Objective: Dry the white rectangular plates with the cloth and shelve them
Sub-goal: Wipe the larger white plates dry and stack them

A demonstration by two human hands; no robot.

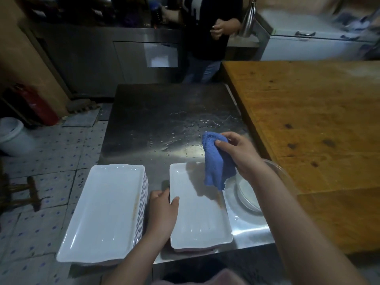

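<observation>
Droplets (185, 124) bead the steel table (144, 103) in the head view, at 12 o'clock from the hands. A wooden table (308, 120) adjoins it at 3 o'clock. A glass bowl (249, 194) sits just beside the plate, partly hidden by the right forearm. A second person (207, 27) stands beyond the table at 12 o'clock. A red fire extinguisher (39, 105) and a white bucket (12, 134) stand at 9 o'clock.

A stack of white rectangular plates (107, 212) lies at 7 o'clock. The left hand (162, 204) pinches the left rim of 1 plate (197, 219), thumb on top. The right hand (238, 153) grips the blue cloth (216, 161), which hangs over the plate's far right corner, at 1 o'clock from the left hand. Whether the cloth touches the plate cannot be told.
</observation>
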